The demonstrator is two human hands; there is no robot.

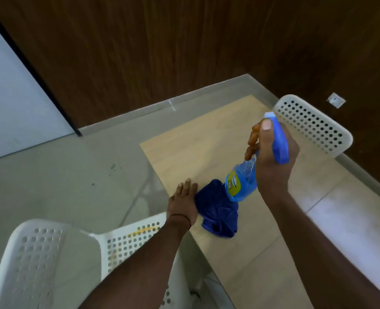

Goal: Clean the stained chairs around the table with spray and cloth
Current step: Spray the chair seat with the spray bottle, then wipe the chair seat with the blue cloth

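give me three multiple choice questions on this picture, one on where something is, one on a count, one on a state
1. Where does the blue cloth lie?
A. on the floor
B. on the table
C. on a chair seat

2. How many white chairs show?
A. one
B. four
C. two

3. What is the right hand doing?
A. gripping the spray bottle
B. lying flat on the table
C. pinching the cloth

Answers:
1 B: the cloth is bunched on the wooden top beside the left hand.
2 C: there is a near chair with a yellow stain on its seat and a far chair past the table.
3 A: its fingers curl round the bottle's head, above the cloth.
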